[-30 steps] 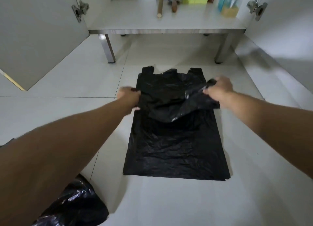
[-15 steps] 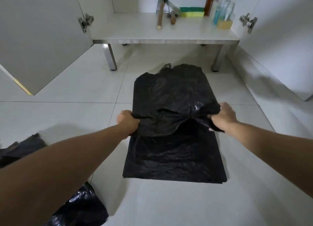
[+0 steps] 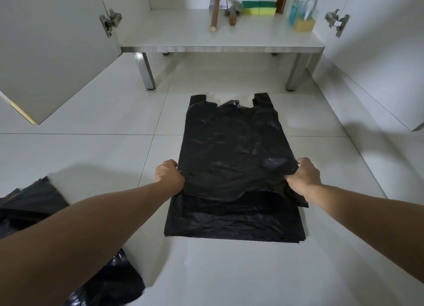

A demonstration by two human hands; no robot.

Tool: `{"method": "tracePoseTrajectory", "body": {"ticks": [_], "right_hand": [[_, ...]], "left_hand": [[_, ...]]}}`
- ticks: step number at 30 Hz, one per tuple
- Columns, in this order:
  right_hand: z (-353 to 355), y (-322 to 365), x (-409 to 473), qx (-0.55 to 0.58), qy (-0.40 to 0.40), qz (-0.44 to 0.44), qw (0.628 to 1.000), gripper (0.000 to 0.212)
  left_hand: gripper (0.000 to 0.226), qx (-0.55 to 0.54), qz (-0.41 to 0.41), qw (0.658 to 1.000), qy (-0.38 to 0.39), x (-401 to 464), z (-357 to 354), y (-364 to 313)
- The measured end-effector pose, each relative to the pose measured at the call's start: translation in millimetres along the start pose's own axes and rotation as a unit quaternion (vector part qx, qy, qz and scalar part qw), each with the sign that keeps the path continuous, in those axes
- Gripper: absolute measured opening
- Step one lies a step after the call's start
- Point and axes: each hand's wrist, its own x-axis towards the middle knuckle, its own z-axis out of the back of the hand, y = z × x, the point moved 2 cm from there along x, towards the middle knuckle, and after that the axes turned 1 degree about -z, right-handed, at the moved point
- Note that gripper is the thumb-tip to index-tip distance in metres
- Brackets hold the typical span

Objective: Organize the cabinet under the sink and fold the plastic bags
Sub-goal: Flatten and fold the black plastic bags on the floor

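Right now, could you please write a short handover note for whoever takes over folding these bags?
Left hand and right hand each grip a side edge of the top black bag, held over the flat stack of bags on the floor. Handles point toward the cabinet shelf.
Done: several bags stacked flat.
Left: lay this bag flush; handle the crumpled bags at lower left; fold the stack.

Black plastic bag (image 3: 231,149), handled vest type, spread flat over a stack of like bags (image 3: 234,223) on the floor; handles point toward the open cabinet (image 3: 220,33). Its near edge is lifted, gripped at both corners. More crumpled bags (image 3: 29,200) lie at left.
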Motion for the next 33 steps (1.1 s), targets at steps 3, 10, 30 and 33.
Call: {"method": "tracePoseTrajectory", "body": {"ticks": [3, 10, 30, 33], "right_hand": [[-1.9, -4.1, -5.3, -0.027, 0.047, -0.025, 0.998, 0.063], [-2.3, -13.8, -8.6, -0.093, 0.15, -0.052, 0.983, 0.066], [3.5, -30.7, -49.4, -0.093, 0.234, -0.071, 0.965, 0.082], [3.2, -38.9, -46.2, -0.105, 0.228, -0.074, 0.965, 0.073]], "left_hand": [[0.037, 0.021, 0.003, 0.999, 0.024, -8.9, -7.2, 5.1], [0.047, 0.01, 0.044, 0.995, 0.085, -21.6, -12.9, 16.3], [0.058, 0.044, 0.031, 0.993, 0.104, -20.2, -1.3, 53.9], [0.069, 0.063, 0.02, 0.993, 0.101, -23.0, -4.3, 57.5]]}}
